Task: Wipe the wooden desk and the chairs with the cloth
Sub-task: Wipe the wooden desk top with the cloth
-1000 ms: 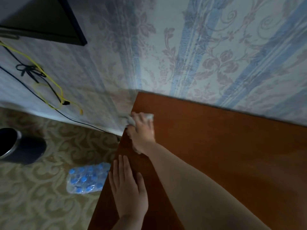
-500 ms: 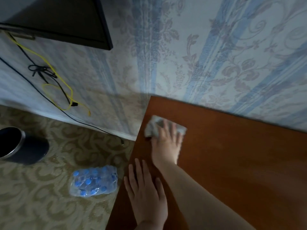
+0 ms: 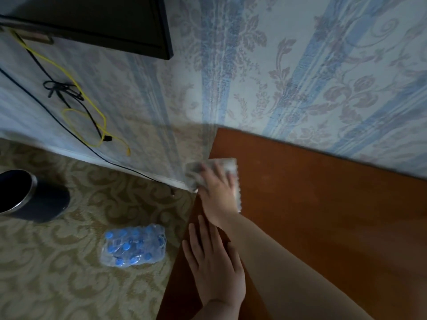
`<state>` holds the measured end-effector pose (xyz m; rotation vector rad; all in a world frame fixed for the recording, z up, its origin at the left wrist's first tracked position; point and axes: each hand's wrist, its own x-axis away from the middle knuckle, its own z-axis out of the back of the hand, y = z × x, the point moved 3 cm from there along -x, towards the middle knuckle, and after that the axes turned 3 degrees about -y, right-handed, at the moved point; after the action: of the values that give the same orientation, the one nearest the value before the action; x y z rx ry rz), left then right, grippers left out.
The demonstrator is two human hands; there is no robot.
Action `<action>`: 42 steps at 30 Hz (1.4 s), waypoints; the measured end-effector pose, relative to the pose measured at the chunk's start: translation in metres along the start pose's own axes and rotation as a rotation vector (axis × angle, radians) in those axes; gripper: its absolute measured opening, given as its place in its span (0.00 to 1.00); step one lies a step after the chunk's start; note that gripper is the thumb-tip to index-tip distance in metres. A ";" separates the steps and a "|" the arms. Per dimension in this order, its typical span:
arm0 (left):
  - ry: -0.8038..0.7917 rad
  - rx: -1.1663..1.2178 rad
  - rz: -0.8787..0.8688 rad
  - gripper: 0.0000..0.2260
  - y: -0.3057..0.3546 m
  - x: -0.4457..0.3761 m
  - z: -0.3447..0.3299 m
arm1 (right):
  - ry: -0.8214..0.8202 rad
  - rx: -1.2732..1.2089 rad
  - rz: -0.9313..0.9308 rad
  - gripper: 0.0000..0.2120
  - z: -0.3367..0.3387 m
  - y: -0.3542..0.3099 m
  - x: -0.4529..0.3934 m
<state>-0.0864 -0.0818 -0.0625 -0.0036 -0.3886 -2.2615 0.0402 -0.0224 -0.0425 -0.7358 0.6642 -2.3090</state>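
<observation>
The cloth [image 3: 227, 164] is pale, thin and rumpled, lying at the desk's [image 3: 323, 204] far left corner, one edge hanging past the rim. The right hand [image 3: 218, 192] presses it flat with straight fingers. The left hand [image 3: 215, 264] rests open, palm down, on the reddish-brown top.

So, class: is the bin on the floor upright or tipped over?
Tipped over: the bin lies on its side on the carpet, its open mouth facing sideways.

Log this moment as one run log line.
step: wiping desk corner | right hand: presses cloth | left hand: flat on wooden desk | chairs: unseen
</observation>
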 end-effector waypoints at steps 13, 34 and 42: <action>0.039 0.160 0.024 0.25 0.004 0.003 0.010 | 0.442 0.178 -0.513 0.23 0.090 0.197 0.208; -0.088 0.333 -0.086 0.33 0.040 0.130 -0.014 | 0.221 0.271 0.160 0.27 -0.023 0.134 0.303; -0.069 0.596 -0.134 0.27 0.019 0.135 -0.004 | 0.453 0.205 -0.363 0.33 0.012 0.176 0.284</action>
<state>-0.1613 -0.1938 -0.0433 0.2592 -1.1121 -2.1951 -0.0670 -0.3386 -0.0471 -0.2472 0.5008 -2.8662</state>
